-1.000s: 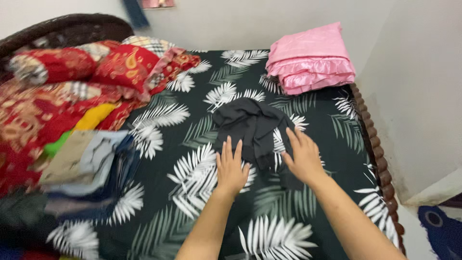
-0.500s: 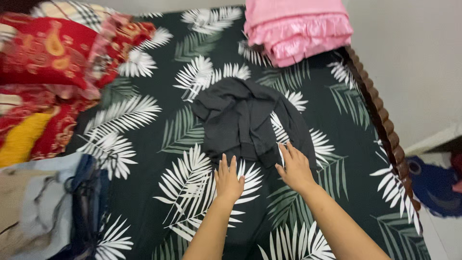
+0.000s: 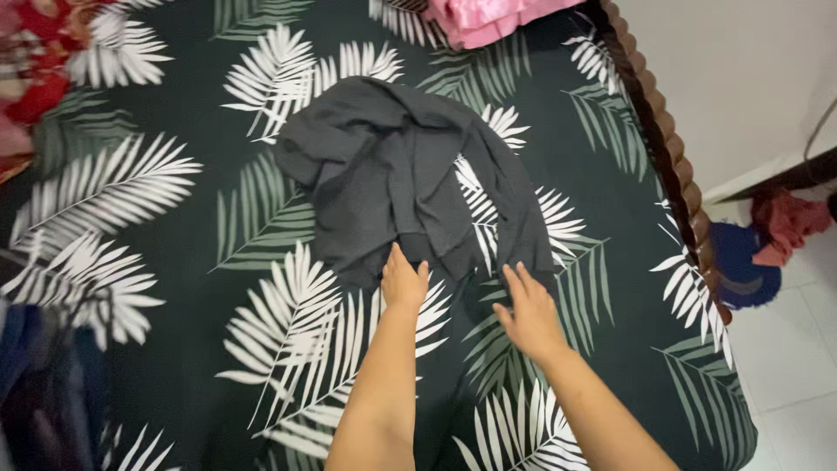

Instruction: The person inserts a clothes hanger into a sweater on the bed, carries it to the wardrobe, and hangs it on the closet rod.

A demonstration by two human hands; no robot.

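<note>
A crumpled dark grey garment [image 3: 397,170] lies on the bed's dark sheet with white palm leaves [image 3: 174,262]. My left hand [image 3: 404,283] rests at the garment's near hem, fingers together and touching the cloth; whether it pinches the hem I cannot tell. My right hand [image 3: 527,312] lies flat on the sheet just below the garment's right corner, fingers spread, holding nothing.
Folded pink cloth [image 3: 488,16] sits at the bed's far edge. Red patterned bedding [image 3: 35,70] is at the far left, and dark blue clothes [image 3: 44,392] at the near left. The wooden bed rail [image 3: 671,174] runs along the right; blue and red cloth [image 3: 767,244] lies on the floor.
The view has dropped closer to the bed, so the garment looks larger. Both hands have stayed at the garment's near edge; the left now touches the hem.
</note>
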